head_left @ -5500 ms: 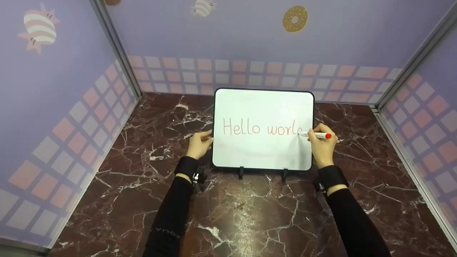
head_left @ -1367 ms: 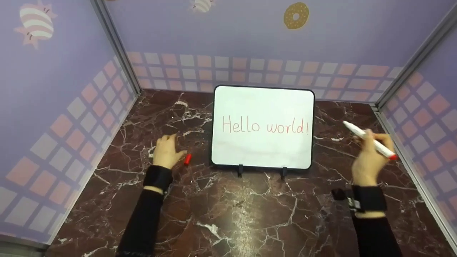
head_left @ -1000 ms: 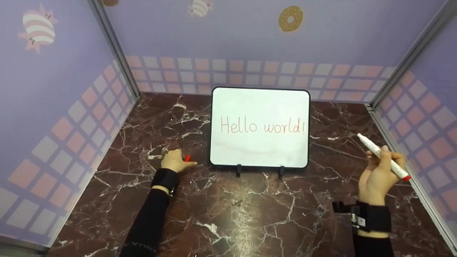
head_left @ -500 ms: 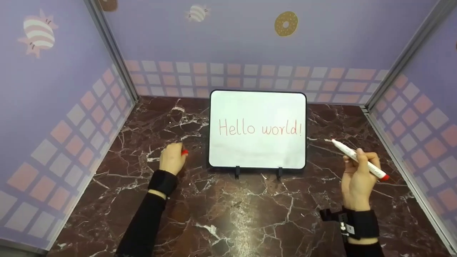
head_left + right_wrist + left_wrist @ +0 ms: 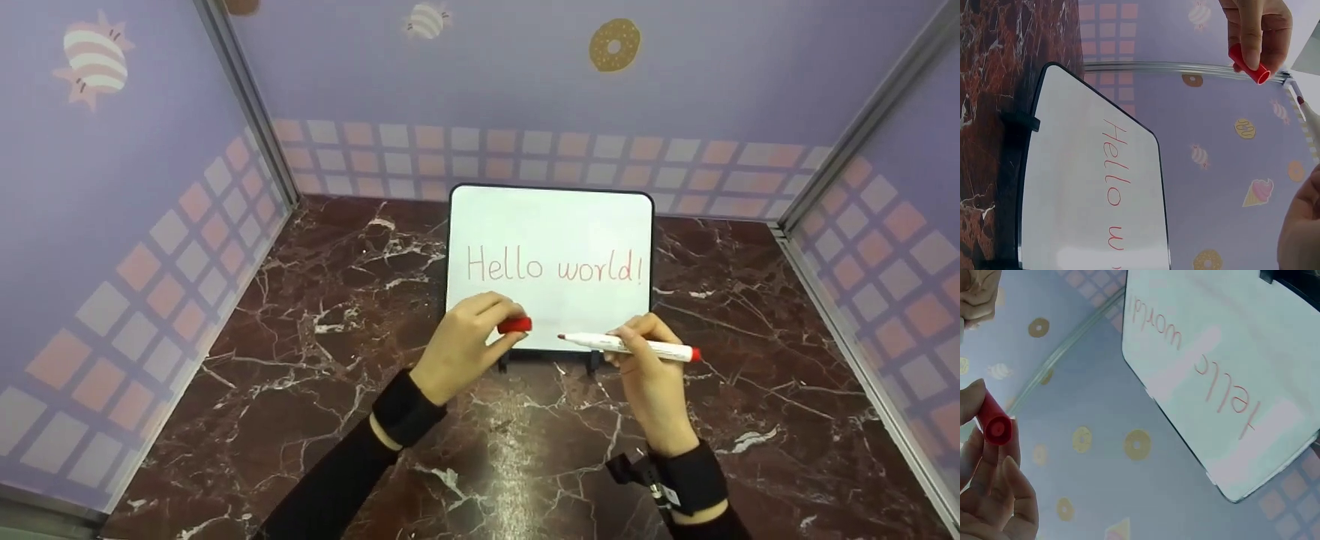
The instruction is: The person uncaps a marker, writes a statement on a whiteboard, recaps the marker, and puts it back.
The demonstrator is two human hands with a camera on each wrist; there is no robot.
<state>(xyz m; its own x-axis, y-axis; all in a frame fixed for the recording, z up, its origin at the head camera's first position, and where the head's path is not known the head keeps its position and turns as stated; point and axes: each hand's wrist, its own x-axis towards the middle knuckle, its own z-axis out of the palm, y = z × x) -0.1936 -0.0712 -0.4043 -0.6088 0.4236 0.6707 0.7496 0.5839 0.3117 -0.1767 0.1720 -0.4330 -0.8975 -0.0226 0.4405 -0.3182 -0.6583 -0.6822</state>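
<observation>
My left hand (image 5: 469, 341) pinches a red marker cap (image 5: 514, 325) between thumb and fingers. Its hollow end faces the left wrist camera, where the cap (image 5: 997, 422) shows a round opening. In my right hand (image 5: 652, 382) is a white marker (image 5: 637, 346), uncapped, its red tip pointing left at the cap with a short gap between them. Both hands are raised in front of the whiteboard (image 5: 555, 225), which carries "Hello world!" in red. The right wrist view shows the cap (image 5: 1249, 64) and, at its right edge, the marker's tip end (image 5: 1307, 115).
The black-framed whiteboard stands upright on small black stand feet (image 5: 594, 363) on a dark red marbled table (image 5: 300, 420). Purple patterned panels (image 5: 525, 67) enclose the back and both sides, joined by metal corner posts (image 5: 247, 97).
The exclamation mark now ends the writing. My left hand picked the cap off the table and moved right with it. My right hand brought the marker left from the far right side.
</observation>
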